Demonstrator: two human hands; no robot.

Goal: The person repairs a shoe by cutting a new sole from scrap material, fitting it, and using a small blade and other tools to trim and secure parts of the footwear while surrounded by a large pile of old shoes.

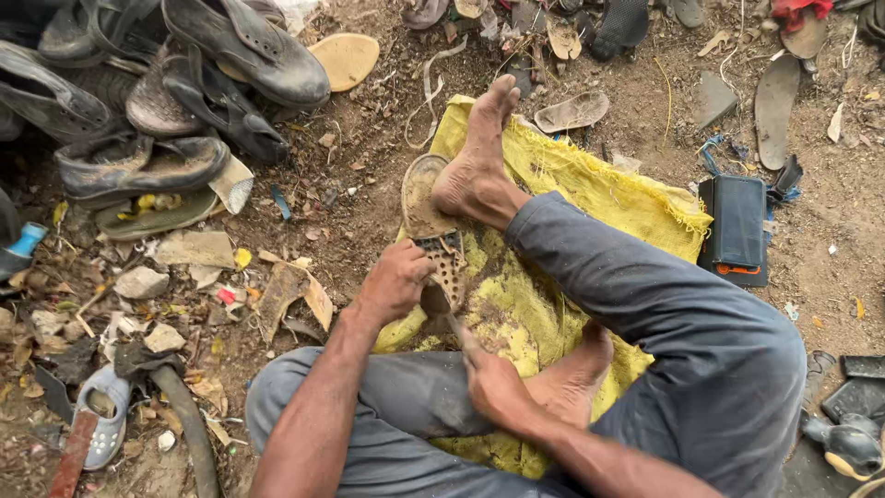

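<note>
The left hand (395, 281) clenched the sole (433, 235), pinned under a foot (475, 157) at 12 o'clock, while the right hand (489, 378) gripped a blade (458, 329); cutting away from fingers seemed wisest.

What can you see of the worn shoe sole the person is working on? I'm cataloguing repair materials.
The worn tan shoe sole lies on the yellow woven sack, dirty and scuffed. Its far part is smooth and oval; its near part is a darker, perforated grid. A bare foot pins the far end. The left hand grips the near end, while the right hand holds a thin tool against it.
</note>
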